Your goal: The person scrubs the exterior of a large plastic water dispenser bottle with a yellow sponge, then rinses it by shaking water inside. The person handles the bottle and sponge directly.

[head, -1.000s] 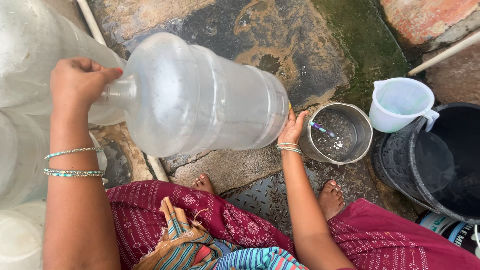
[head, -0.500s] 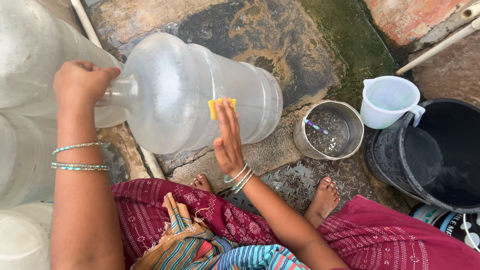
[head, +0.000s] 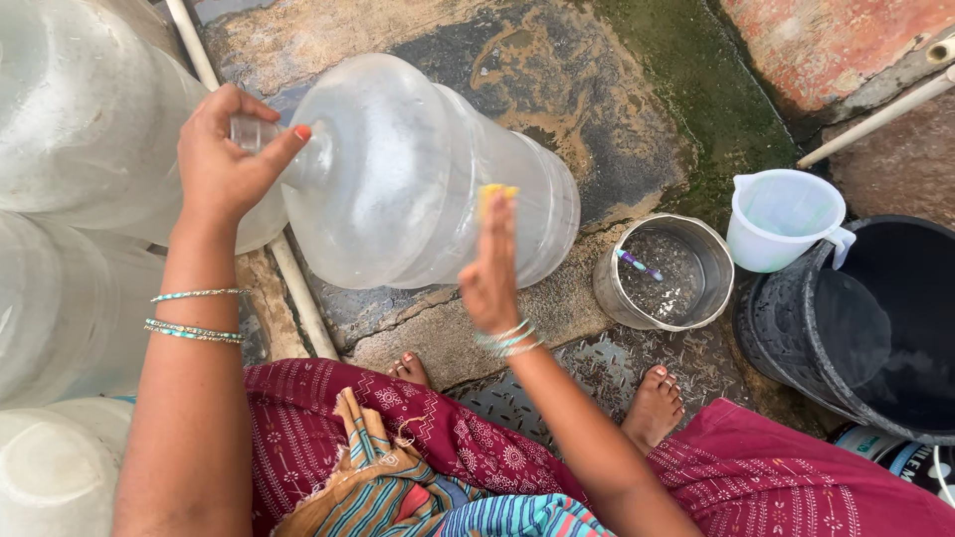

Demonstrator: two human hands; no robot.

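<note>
Bottle tilted on side; left hand grip clenched on neck; right hand presses yellow sponge flat against bottle wall.

The left hand is curled shut in a grip, while the right hand is flat, fingers straight.
</note>
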